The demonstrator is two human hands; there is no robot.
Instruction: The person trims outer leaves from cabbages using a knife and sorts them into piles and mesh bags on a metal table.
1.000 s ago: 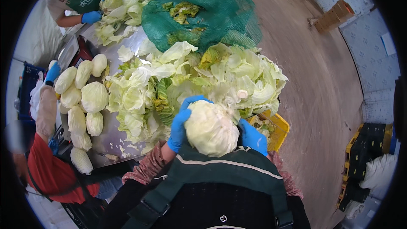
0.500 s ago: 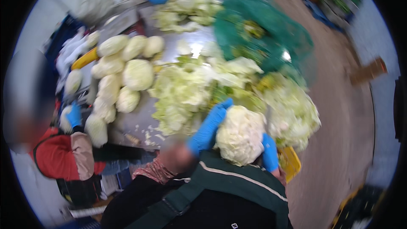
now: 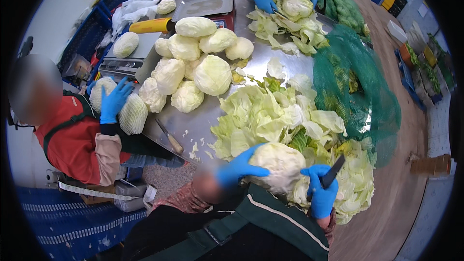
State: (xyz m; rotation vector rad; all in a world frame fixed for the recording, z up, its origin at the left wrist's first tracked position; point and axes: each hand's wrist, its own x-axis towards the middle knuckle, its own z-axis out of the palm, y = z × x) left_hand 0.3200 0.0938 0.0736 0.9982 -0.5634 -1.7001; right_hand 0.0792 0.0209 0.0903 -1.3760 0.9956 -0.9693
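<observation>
Held cabbage (image 3: 278, 164): pale, at near edge of desk (image 3: 195, 123), between the wearer's 2 hands.
Left hand (image 3: 243, 166): blue-gloved, clamped on its left side.
Right hand (image 3: 321, 193): closed round dark-bladed knife (image 3: 333, 171), blade angled away; fingertips at cabbage's right side, contact unclear.
Loose leaves (image 3: 270, 116): piled beyond and right of it.
Pale heads (image 3: 212, 75): heaped farther left, apparently trimmed.
Progress: held cabbage looks largely stripped; final trimming uncertain. Across desk, co-worker's head (image 3: 296, 6) remains among leaves, seemingly unfinished.
</observation>
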